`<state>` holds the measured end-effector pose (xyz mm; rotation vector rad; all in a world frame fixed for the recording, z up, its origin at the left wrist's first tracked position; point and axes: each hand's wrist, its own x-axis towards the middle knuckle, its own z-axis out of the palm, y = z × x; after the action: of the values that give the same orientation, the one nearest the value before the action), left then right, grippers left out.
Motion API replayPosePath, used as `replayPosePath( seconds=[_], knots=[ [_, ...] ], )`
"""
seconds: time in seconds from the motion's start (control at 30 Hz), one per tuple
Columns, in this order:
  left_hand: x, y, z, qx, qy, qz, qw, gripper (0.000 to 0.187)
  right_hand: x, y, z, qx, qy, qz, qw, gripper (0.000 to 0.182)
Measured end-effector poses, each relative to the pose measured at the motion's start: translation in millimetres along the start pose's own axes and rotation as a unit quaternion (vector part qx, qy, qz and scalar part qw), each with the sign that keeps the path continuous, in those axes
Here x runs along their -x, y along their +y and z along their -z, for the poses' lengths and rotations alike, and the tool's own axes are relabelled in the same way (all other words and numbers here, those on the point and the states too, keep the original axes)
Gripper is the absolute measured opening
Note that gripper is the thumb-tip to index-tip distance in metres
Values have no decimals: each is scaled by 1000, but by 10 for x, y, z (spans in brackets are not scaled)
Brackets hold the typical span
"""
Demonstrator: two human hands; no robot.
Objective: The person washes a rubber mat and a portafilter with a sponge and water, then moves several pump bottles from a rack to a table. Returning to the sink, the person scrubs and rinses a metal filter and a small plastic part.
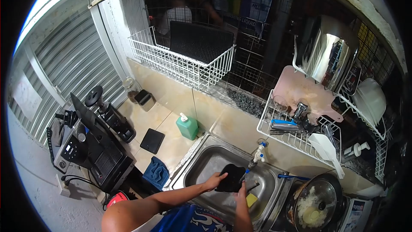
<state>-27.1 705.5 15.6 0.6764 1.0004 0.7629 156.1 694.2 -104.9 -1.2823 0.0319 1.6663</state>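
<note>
Over the stainless steel sink (201, 161) I hold a flat black piece with rounded corners (231, 179); its exact kind I cannot make out. My left hand (213, 182) grips its left edge, thumb on top. At the lower right edge, my right hand (242, 192) has its fingers closed on the same piece, partly hidden. The blue-tipped faucet (258, 154) is just above the piece's right side. A yellow sponge (251, 200) lies in the basin beside my right hand, near a small dark stick-like thing (254, 186).
A green soap bottle (187, 127), blue cloth (156, 173) and black square pad (152, 141) sit left of the sink. Further left are a coffee grinder (112, 118) and espresso machine (103, 163). To the right stand a lidded pan (315, 204) and a dish rack (296, 146).
</note>
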Motion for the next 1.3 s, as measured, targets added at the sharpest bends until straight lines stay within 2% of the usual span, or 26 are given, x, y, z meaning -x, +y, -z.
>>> replayPosePath(
  seconds=[0.07, 0.1, 0.17, 0.2, 0.27, 0.3, 0.33, 0.37, 0.4, 0.43, 0.47, 0.5, 0.53, 0.6, 0.77, 0.8, 0.83, 0.87, 0.93, 0.97, 1.0, 1.07, 1.1, 1.13, 1.2, 1.3],
  knots=[
    [195, 55, 129, 13, 113, 13, 993, 42, 403, 92, -162, -129, -81, -53, 987, 49],
    [267, 25, 184, 14, 109, 15, 994, 42, 528, 179, -221, -129, -78, -51, 987, 49],
    [389, -62, 298, 214, 166, -25, 962, 37, 675, 322, -351, -185, -42, -64, 980, 50],
    [417, -179, 378, 211, 163, -22, 963, 37, 705, 346, -421, -189, -39, -62, 979, 50],
    [384, -500, 548, 249, 195, -17, 948, 35, 706, 338, -564, -85, -149, -96, 981, 51],
    [406, -554, 599, 249, 194, -16, 949, 35, 670, 341, -621, 25, -53, -40, 997, 47],
    [441, -601, 642, 178, 194, 54, 963, 41, 696, 299, -694, 24, -52, -40, 998, 47],
    [464, -660, 658, 108, 191, 123, 968, 49, 703, 211, -761, 159, -56, 71, 983, 48],
    [496, -681, 631, 112, 189, 122, 968, 49, 701, 119, -796, 291, -58, 181, 938, 49],
    [517, -689, 608, 82, 194, 139, 968, 61, 718, 30, -820, 295, -59, 184, 936, 49],
    [524, -680, 594, 51, 199, 154, 966, 74, 738, -64, -848, 432, -68, 293, 850, 44],
    [433, -777, 699, 10, 133, 181, 974, 90, 756, -151, -898, 553, -73, 391, 732, 39],
    [368, -746, 698, 12, 129, 178, 975, 90, 906, -270, -1018, 556, -72, 394, 728, 39],
    [232, -607, 672, 64, 63, 185, 979, 87, 1486, -570, -1374, 674, -75, 380, 629, 41],
    [-71, -172, 526, 103, 55, 85, 989, 81, 2363, -760, -1768, 597, -1, 509, 620, 45],
    [-85, -105, 476, 120, 106, 83, 984, 80, 2380, -692, -1757, 600, -1, 508, 618, 45],
    [-111, -78, 436, 134, 158, 81, 975, 79, 2373, -596, -1728, 604, 40, 562, 564, 41],
    [-170, -90, 393, 135, 155, 79, 975, 79, 2339, -509, -1695, 602, 80, 613, 505, 38],
    [-378, -236, 337, 268, 269, -33, 924, 75, 1988, -287, -1516, 608, -13, 541, 582, 37],
    [-490, -326, 347, 255, 284, -69, 922, 71, 1811, -188, -1412, 621, -22, 526, 581, 36],
    [-474, -314, 303, 262, 290, -72, 918, 71, 1718, -112, -1353, 633, -34, 511, 581, 35],
    [-456, -223, 216, 88, 399, -70, 910, 73, 1694, -93, -1318, 639, -7, 515, 571, 36],
    [-666, -433, 330, 62, 441, -89, 891, 67, 1721, -91, -1298, 643, 31, 514, 567, 36],
    [-504, -301, 259, 74, 452, -84, 885, 67, 1760, -107, -1314, 652, 17, 509, 561, 36],
    [-238, -36, 115, -9, 514, -15, 858, 59, 1808, -134, -1357, 665, 26, 416, 619, 60],
    [-324, -286, 112, -23, 536, -27, 843, 58, 1782, -58, -1333, 678, -9, 415, 606, 63]
  ],
)
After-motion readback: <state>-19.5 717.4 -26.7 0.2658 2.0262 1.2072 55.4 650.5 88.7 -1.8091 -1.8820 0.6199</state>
